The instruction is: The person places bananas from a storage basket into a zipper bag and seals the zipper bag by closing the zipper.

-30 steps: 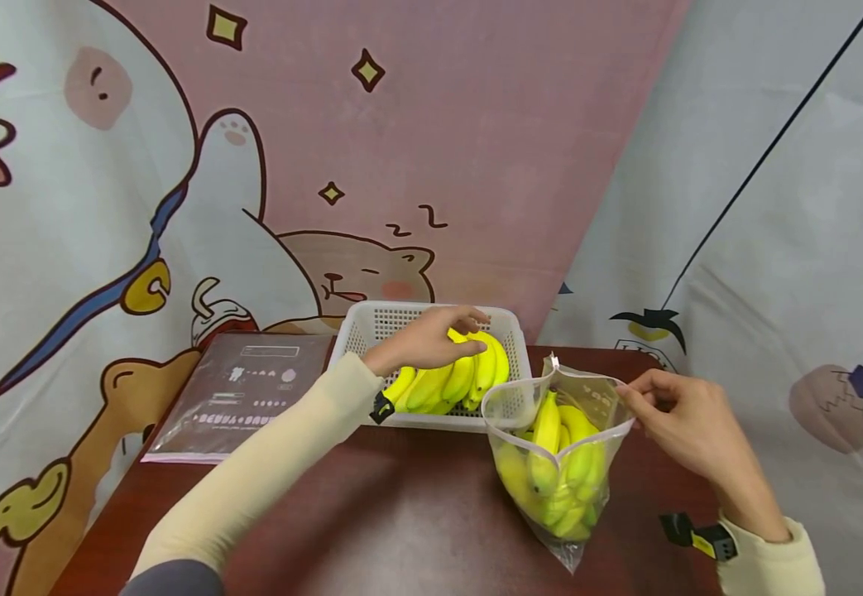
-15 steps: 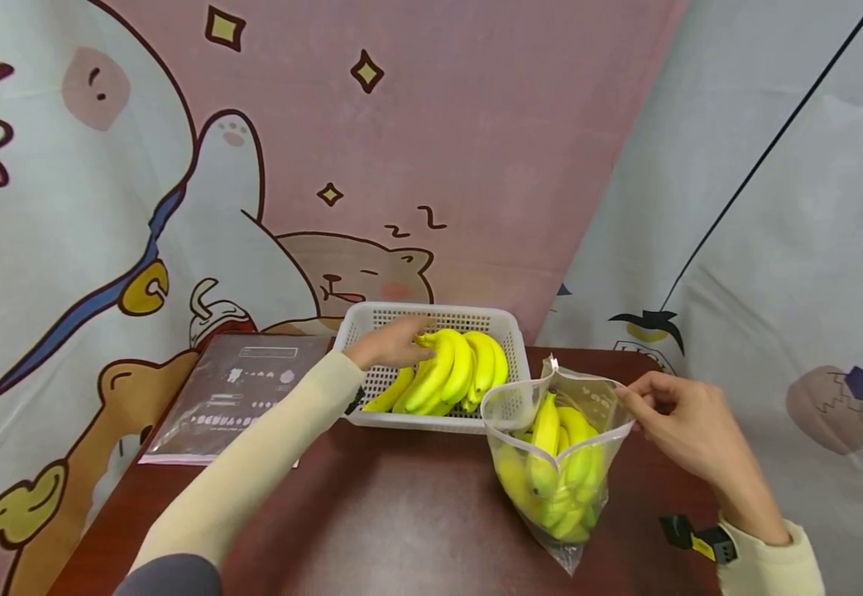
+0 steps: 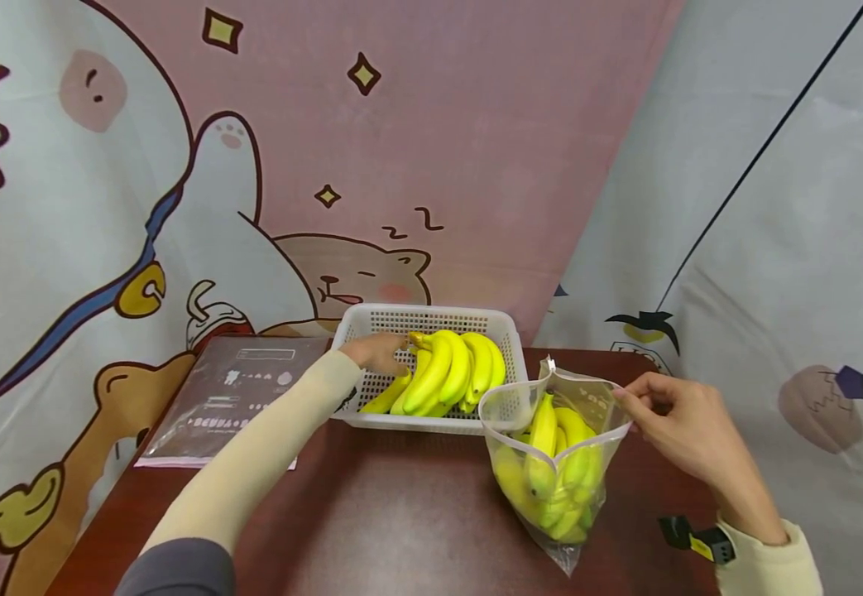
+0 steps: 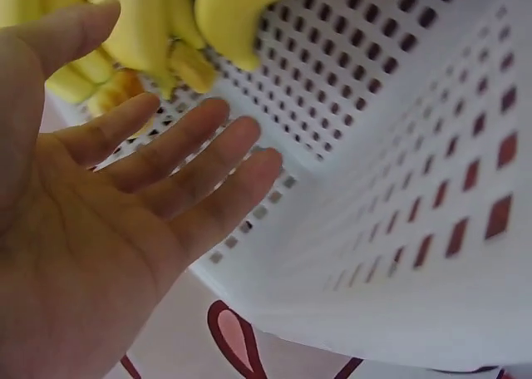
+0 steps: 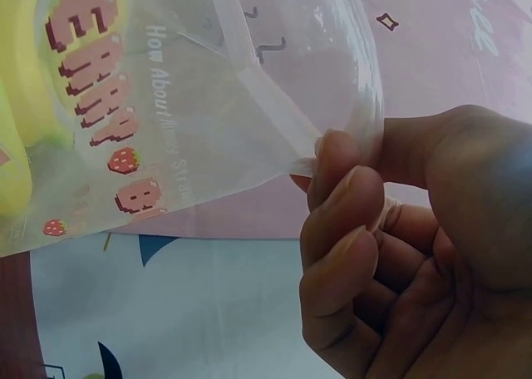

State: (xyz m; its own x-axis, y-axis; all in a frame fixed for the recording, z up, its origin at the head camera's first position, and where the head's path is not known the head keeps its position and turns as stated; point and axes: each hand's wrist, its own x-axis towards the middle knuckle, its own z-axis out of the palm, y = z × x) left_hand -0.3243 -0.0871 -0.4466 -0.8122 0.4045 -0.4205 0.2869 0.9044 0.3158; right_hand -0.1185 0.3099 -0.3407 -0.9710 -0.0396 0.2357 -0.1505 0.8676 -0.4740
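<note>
- Left hand (image 3: 377, 354): we see it reaching over the left part of the basket, fingers extended and slightly apart; whether it touches the fruit we cannot tell.
- Basket (image 3: 416, 423): white, perforated plastic, set on the reddish-brown table (image 3: 394, 505).
- Banana bunch (image 3: 442, 377): yellow, inside the basket, just beside the left hand's fingertips.
- Right hand (image 3: 680, 426): we find it pinching the bag's rim between thumb and finger.
- Bag (image 3: 593, 399): clear, pale-rimmed, mouth spread, printed with red lettering and strawberries.
- Bagged bananas (image 3: 545, 426): several, stems upward, within the bag.
- Brown printed packet (image 3: 230, 397): flat, left of the basket.
</note>
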